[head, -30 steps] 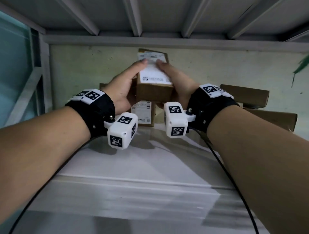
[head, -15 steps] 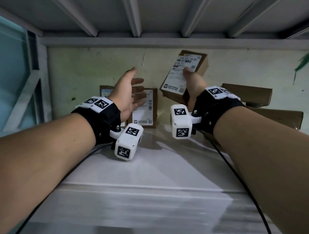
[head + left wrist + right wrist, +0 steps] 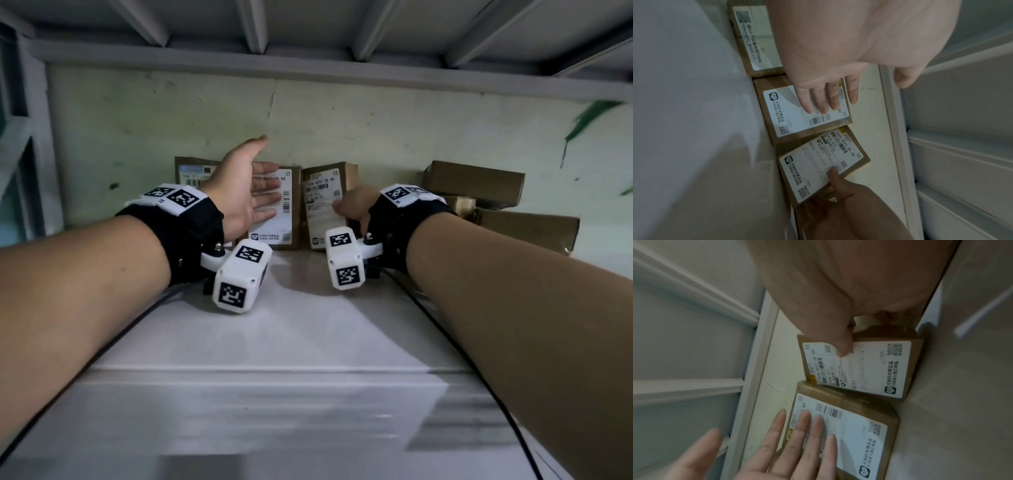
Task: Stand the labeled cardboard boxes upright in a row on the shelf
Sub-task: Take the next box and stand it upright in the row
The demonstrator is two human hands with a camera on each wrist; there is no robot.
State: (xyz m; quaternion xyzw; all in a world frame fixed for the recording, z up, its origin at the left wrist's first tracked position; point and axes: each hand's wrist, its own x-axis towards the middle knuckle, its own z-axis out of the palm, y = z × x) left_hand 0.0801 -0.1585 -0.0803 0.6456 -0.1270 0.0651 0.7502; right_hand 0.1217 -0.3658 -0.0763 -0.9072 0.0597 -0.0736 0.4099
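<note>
Three labeled cardboard boxes stand against the back wall of the white shelf [image 3: 274, 325]. The left box [image 3: 191, 171] and the middle box [image 3: 287, 219] stand upright side by side. My right hand [image 3: 346, 209] grips the third box [image 3: 325, 202] just right of the middle one, thumb on its white label and fingers behind it. This box rests on the shelf and leans slightly. My left hand [image 3: 260, 181] is flat with straight fingers in front of the middle box's label [image 3: 789, 116]. The right wrist view shows the thumb [image 3: 840, 344] pressed on the third box [image 3: 869, 369].
Several plain brown boxes [image 3: 472, 181] lie flat in a pile at the right of the shelf, the lowest one [image 3: 527, 226] close to my right wrist. A grey post [image 3: 34, 154] bounds the left side. Ribbed shelf boards run overhead.
My left hand let go of the box and opened. My right hand carried the box down from up high and set it on the shelf beside the middle box.
</note>
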